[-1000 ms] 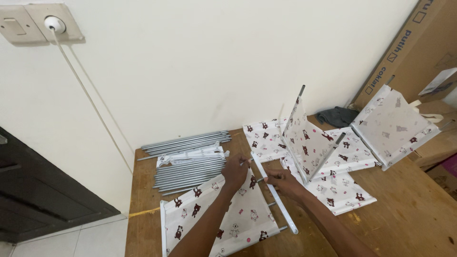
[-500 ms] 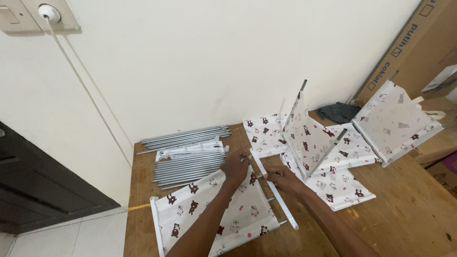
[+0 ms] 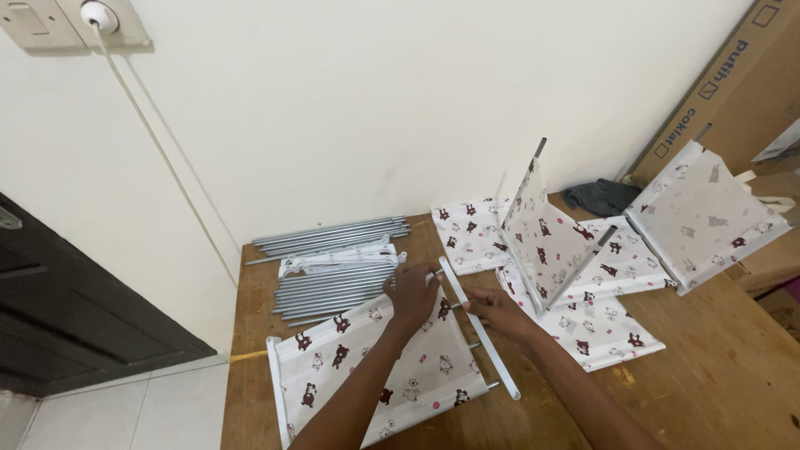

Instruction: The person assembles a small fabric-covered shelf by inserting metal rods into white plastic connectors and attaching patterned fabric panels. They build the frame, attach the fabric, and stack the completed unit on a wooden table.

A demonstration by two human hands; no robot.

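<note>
Resting on the near fabric panel (image 3: 379, 367), a white cloth printed with small brown bears and stretched over grey rods, the left hand (image 3: 412, 293) is seen with its fingers curled about the panel's upper corner, close to a rod end; the right hand (image 3: 493, 307) is laid just beside it, fingers closed lightly on the white tube (image 3: 479, 327) that runs along the panel's right edge; the panel lies flat on the wooden worktop (image 3: 717, 367), towards its front left; behind the hands a bundle of grey metal rods (image 3: 333, 262) is stacked near the wall, with a white plastic bag of parts (image 3: 337, 260) laid across it; to the right, further printed panels (image 3: 554, 250) are spread out, some standing tilted; a cardboard box (image 3: 733, 83) leans at the far right.
</note>
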